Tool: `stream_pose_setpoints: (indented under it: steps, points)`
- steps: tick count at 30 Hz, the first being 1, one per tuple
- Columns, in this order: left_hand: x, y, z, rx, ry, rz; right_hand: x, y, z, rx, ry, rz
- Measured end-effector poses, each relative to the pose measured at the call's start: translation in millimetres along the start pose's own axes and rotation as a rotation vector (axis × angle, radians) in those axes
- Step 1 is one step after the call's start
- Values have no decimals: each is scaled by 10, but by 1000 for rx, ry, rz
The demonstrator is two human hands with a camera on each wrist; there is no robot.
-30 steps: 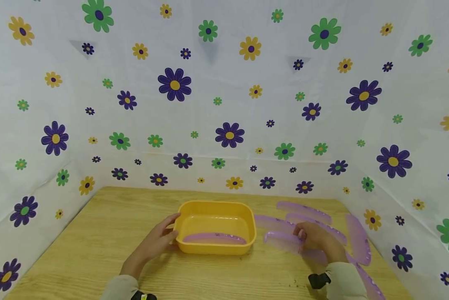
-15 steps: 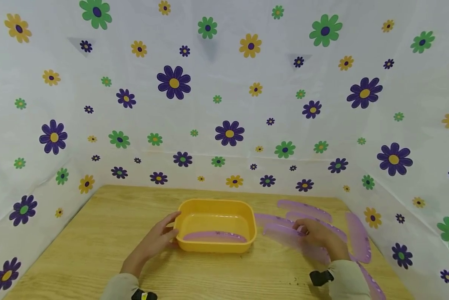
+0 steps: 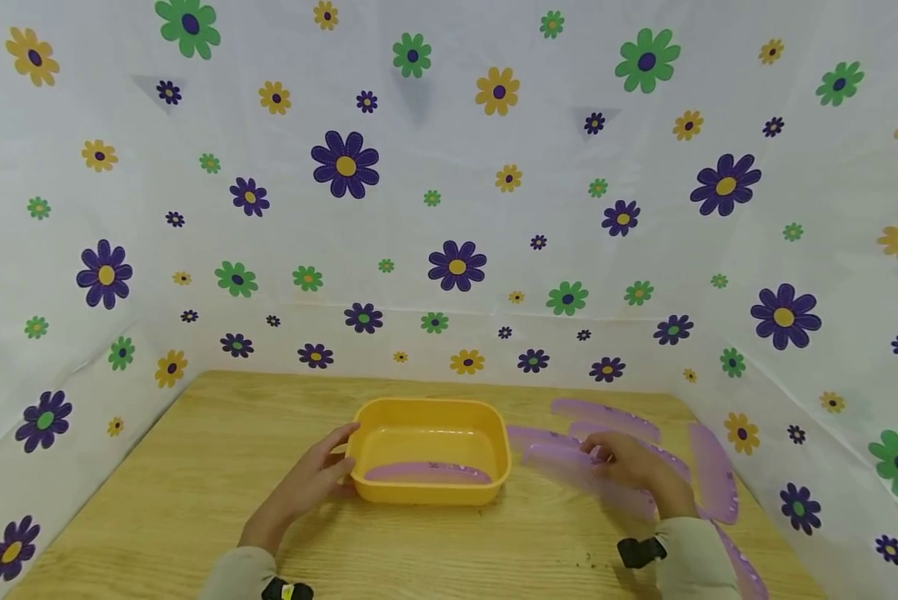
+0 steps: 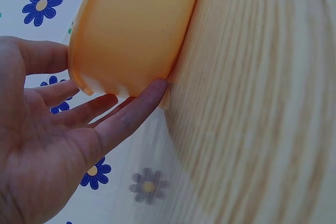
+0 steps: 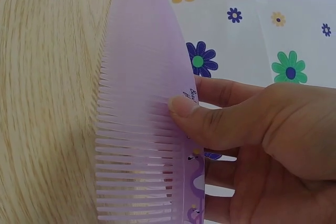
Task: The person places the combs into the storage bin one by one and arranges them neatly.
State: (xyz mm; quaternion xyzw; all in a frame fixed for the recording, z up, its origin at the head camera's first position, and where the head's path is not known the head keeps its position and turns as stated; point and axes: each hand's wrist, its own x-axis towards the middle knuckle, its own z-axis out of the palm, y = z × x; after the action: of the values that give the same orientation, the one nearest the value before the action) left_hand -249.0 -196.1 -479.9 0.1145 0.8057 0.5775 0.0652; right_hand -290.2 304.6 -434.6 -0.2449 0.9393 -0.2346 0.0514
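Note:
My right hand (image 3: 636,467) pinches a translucent purple comb (image 3: 557,465) between thumb and fingers, to the right of a yellow plastic basin (image 3: 430,494). In the right wrist view the thumb lies on the comb's printed spine, and its teeth point left over the table. Against the basin's left side rests my left hand (image 3: 310,479). In the left wrist view its fairly straight fingers (image 4: 142,100) touch the outer wall and rim. Another purple comb (image 3: 426,473) lies inside the basin along the near wall.
Several more purple combs lie on the wooden table (image 3: 449,554) around my right hand, among them one comb (image 3: 606,417) at the back and another comb (image 3: 711,473) at the right edge. A white flower-printed sheet (image 3: 419,225) stands behind and at both sides.
My right hand has raised the pinched comb slightly and tilted it. The left hand and the basin have stayed in place.

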Motion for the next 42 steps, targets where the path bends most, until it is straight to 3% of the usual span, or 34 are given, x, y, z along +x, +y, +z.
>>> stream_pose_setpoints:
  steps: [22,29,42]
  points:
    - [8,-14,-17,-16,-31,25,-40,-95,-103,-23,50,-23]
    - [11,1,-16,-10,-27,21,-51,-107,-124,-40,78,-67]
    - [-1,23,-18,-8,-29,10,-43,-112,-139,-22,60,-67]
